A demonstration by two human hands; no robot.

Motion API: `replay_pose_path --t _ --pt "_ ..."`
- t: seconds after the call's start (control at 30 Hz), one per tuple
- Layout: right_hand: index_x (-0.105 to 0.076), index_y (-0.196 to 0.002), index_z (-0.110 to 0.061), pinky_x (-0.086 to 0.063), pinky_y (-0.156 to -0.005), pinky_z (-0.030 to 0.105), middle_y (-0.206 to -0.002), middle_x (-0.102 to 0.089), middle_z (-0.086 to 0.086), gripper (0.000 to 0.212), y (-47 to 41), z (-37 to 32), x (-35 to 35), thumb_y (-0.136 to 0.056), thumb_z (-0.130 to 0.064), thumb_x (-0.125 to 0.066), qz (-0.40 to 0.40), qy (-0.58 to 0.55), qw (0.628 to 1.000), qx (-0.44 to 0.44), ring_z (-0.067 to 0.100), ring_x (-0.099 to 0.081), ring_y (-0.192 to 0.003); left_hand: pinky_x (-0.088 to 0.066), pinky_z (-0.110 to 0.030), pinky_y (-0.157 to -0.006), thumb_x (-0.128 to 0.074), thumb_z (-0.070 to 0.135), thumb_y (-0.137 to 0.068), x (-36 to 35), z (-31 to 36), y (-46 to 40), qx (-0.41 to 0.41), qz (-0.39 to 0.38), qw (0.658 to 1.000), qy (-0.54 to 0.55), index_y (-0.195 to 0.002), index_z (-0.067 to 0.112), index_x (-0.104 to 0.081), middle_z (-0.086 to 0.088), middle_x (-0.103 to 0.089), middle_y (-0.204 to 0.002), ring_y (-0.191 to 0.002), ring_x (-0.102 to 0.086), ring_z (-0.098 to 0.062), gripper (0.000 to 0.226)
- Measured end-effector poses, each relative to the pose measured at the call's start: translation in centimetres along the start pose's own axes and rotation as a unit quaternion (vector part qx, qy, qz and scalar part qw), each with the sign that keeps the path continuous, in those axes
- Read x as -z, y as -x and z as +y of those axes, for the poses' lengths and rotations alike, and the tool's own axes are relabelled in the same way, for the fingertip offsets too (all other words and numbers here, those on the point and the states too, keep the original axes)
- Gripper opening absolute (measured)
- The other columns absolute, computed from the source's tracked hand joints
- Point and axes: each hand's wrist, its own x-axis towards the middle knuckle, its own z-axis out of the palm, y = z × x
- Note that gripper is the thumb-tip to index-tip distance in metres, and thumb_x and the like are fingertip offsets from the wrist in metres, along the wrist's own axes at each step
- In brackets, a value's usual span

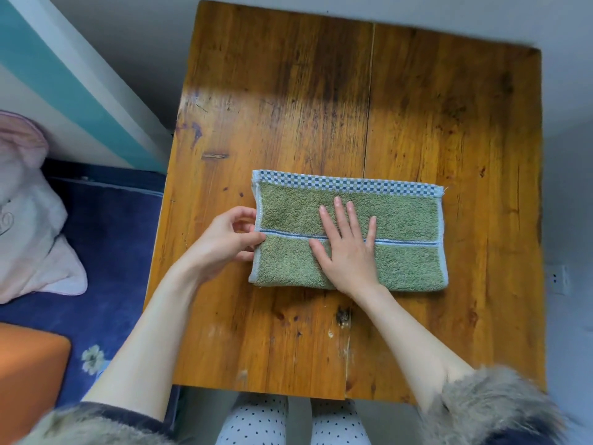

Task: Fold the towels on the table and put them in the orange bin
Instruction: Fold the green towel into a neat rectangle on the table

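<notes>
A green towel (404,220) with a blue-and-white checked border lies folded into a long rectangle on the wooden table (321,101). My right hand (348,248) lies flat on its middle with the fingers straight and spread. My left hand (224,239) pinches the towel's left edge between thumb and fingers. Part of the orange bin (29,364) shows at the lower left, beside the table on a blue surface.
A pink and white cloth bundle (29,220) lies on the blue flowered bedding (106,245) left of the table. A white and teal wall panel (64,75) runs along the upper left. My knees in dotted trousers (256,422) sit under the table's near edge.
</notes>
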Motion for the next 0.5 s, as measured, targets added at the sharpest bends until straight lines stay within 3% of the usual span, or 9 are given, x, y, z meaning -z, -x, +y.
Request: replay_pose_path --t 0.13,0.2,0.27,0.33,0.4,0.5 --pt "-0.023 -0.146 -0.034 -0.006 -0.116 0.034 -0.156 0.001 -0.014 0.052 1.1 2.3 3.6 -0.097 -0.039 -0.040 0.053 -0.261 0.964 -0.011 0.006 0.000 -0.144 -0.056 -0.023 -0.055 -0.055 -0.006 -0.087 -2.2 2.0 1.0 -0.030 0.024 0.999 -0.023 -0.094 0.017 -0.054 -0.004 -0.051 -0.083 -0.074 -0.056 -0.014 0.024" --pt "-0.036 -0.142 -0.026 -0.022 -0.111 0.029 -0.153 -0.024 -0.006 0.045 2.1 4.7 5.5 -0.097 -0.030 -0.043 0.109 -0.312 0.943 -0.042 0.011 -0.026 -0.139 -0.053 -0.019 -0.050 -0.054 -0.007 -0.087 -4.3 3.3 1.3 -0.048 0.035 0.998 -0.032 -0.091 0.017 -0.053 -0.001 -0.048 -0.078 -0.069 -0.054 -0.010 0.025" --pt "-0.052 -0.131 -0.017 -0.040 -0.100 0.026 -0.131 -0.051 -0.002 0.035 3.3 7.3 6.8 -0.097 -0.021 -0.045 0.147 -0.345 0.923 -0.085 0.012 -0.051 -0.115 -0.054 -0.019 -0.050 -0.055 -0.007 -0.086 -6.8 4.5 1.5 -0.065 0.039 0.996 -0.047 -0.089 0.018 -0.053 0.001 -0.047 -0.074 -0.066 -0.053 -0.008 0.025" --pt "-0.062 -0.117 -0.015 -0.049 -0.088 0.029 -0.108 -0.064 -0.003 0.026 4.5 9.8 7.3 -0.096 -0.017 -0.046 0.133 -0.406 0.891 -0.151 0.012 -0.061 -0.097 -0.055 -0.020 -0.052 -0.056 -0.006 -0.085 -9.8 5.6 1.6 -0.079 0.038 0.994 -0.060 -0.090 0.018 -0.053 0.003 -0.047 -0.072 -0.064 -0.053 -0.005 0.024" --pt "-0.064 -0.111 -0.009 -0.054 -0.079 0.032 -0.090 -0.066 -0.006 0.024 5.5 11.9 7.3 -0.097 -0.016 -0.046 0.090 -0.478 0.851 -0.199 0.012 -0.063 -0.083 -0.053 -0.019 -0.049 -0.056 -0.006 -0.084 -12.9 6.3 1.4 -0.089 0.030 0.993 -0.065 -0.094 0.015 -0.053 0.003 -0.046 -0.071 -0.060 -0.052 -0.003 0.023" --pt "-0.061 -0.117 -0.008 -0.055 -0.076 0.026 -0.091 -0.066 -0.002 0.028 6.5 14.1 6.8 -0.098 -0.020 -0.045 0.052 -0.532 0.818 -0.211 0.013 -0.065 -0.086 -0.051 -0.018 -0.047 -0.056 -0.007 -0.082 -17.6 6.7 0.6 -0.096 0.017 0.991 -0.096 -0.095 0.014 -0.052 0.002 -0.046 -0.072 -0.059 -0.051 -0.005 0.025"
